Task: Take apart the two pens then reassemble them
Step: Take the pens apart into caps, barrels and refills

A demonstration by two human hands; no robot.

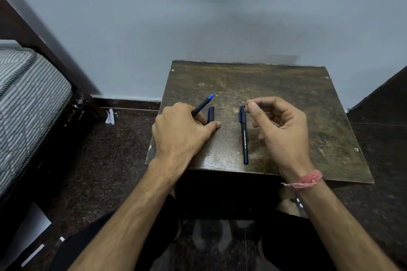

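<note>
- An uncapped pen (201,105) is clasped in the left hand (182,130), its blue tip pointing up and away toward the wall; the barrel's rear is hidden under the fingers.
- A loose cap (210,114) lies on the table (297,99) just beside the left hand, close to or touching the thumb; contact cannot be told for certain.
- The second pen (244,134) lies flat on the table, cap still on, its capped end away from the person and its printed barrel running back toward the near edge.
- The right hand (282,125) is held above that pen, fingers curled and thumb and forefinger pinched close by the capped end; nothing is seen gripped, and whether the cap is touched cannot be told.
- The task is judged to be early in disassembly: one pen uncapped, the other whole.
- Risks from here:
  - The loose cap could be nudged by the left thumb and rolled off the table onto the dark floor, where it would be hard to find.
  - The second pen could be rolled or flicked if its cap is pulled with one hand while the barrel is not held down.
  - The exposed tip could mark skin or table if the left hand is turned carelessly.
  - As both pens look alike, parts could be mixed if they are laid together.
</note>
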